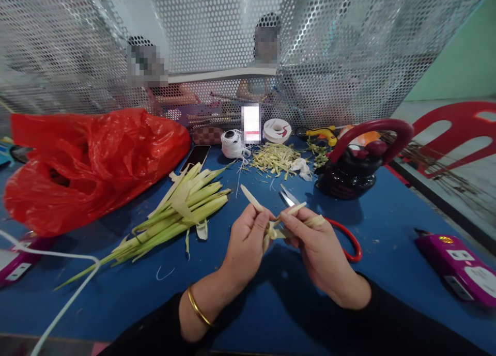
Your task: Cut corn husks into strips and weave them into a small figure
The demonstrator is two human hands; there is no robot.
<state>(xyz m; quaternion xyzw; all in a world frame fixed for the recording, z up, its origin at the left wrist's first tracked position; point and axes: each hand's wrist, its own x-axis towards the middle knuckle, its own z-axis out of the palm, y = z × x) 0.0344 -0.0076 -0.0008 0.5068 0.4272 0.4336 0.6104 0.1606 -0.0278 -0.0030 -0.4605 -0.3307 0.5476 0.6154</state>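
Pale strips of husk [276, 233] are crossed and bunched between my two hands, above the blue table. My left hand [248, 237] is closed on them, thumb against the fingers, with one strip end sticking up. On the other side my right hand [315, 247] pinches the same strips, and loose ends stick out past its fingers. Scissors with red handles [354, 245] lie partly hidden behind my right hand, blades pointing up and left. To the left rests a bundle of green-yellow husks [182, 211]. Short cut pieces [275, 158] form a pile beyond my hands.
A red plastic bag [101, 165] lies at the left, near a phone [196, 157]. White string [232, 145] and a ribbon spool [277, 130] stand at the back. A black pot [346, 175] and purple power strip [457, 265] are right. Two people sit beyond the perforated screen.
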